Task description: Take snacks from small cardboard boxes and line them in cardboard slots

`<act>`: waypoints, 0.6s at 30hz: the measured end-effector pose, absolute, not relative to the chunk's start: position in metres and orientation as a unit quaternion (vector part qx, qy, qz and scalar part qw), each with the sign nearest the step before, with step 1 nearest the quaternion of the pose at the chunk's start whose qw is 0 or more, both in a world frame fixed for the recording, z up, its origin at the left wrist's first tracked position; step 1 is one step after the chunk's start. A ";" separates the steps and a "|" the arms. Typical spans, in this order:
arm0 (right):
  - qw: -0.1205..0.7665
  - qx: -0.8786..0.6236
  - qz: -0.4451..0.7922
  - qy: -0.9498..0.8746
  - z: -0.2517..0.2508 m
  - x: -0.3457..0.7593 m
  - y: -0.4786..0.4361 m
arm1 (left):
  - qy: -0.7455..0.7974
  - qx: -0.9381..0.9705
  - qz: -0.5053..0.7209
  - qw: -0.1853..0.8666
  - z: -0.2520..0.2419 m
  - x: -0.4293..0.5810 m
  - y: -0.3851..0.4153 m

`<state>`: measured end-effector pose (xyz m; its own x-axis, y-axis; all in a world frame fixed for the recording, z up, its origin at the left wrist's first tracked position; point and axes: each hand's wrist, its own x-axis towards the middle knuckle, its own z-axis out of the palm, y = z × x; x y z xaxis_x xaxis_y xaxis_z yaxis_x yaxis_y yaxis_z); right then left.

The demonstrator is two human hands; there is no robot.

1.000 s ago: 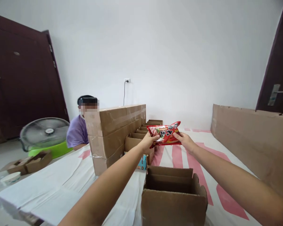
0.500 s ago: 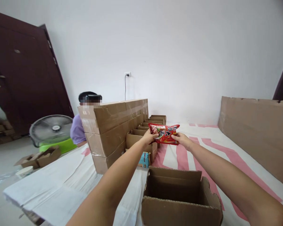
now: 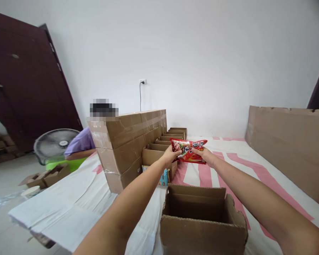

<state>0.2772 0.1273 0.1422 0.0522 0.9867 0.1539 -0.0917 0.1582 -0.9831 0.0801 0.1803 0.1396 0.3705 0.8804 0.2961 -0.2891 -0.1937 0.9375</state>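
Note:
Between my two hands I hold up a red printed food packet that looks like bagged instant noodles. My left hand is closed on its left end, thumb in front. At the right end, my right hand pinches it, thumb across the print. Below and nearer to me stands an open cardboard box, the visible part of its inside bare. Behind the packet, a row of open cardboard boxes runs toward the wall. A blue packet lies by the nearest of them, partly hidden by my left forearm.
A wall of stacked, taped cartons stands on the left. Beyond it sits a person in a purple sleeve, near a fan. A cardboard panel borders the right side. Pink-and-white cloth covers the surface.
The red packet has shifted slightly right with both hands still on it. The person behind the cartons has leaned, and the purple sleeve now reaches further left.

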 end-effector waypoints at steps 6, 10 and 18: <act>0.663 -0.423 0.421 -0.452 0.168 0.313 0.081 | 0.279 0.589 0.475 0.591 0.139 0.058 0.142; 0.696 -0.414 0.355 -0.467 0.160 0.367 0.006 | 0.283 0.562 0.481 0.611 0.111 0.021 0.105; 0.510 -0.494 0.384 -0.590 0.038 0.402 -0.163 | 0.246 0.672 0.385 0.583 0.005 -0.047 0.024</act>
<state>0.4018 -0.1630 0.0378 0.0089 0.9749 0.2223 0.1922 0.2165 -0.9572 -0.0467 0.0243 0.0049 0.5823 0.7797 0.2303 -0.1174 -0.1996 0.9728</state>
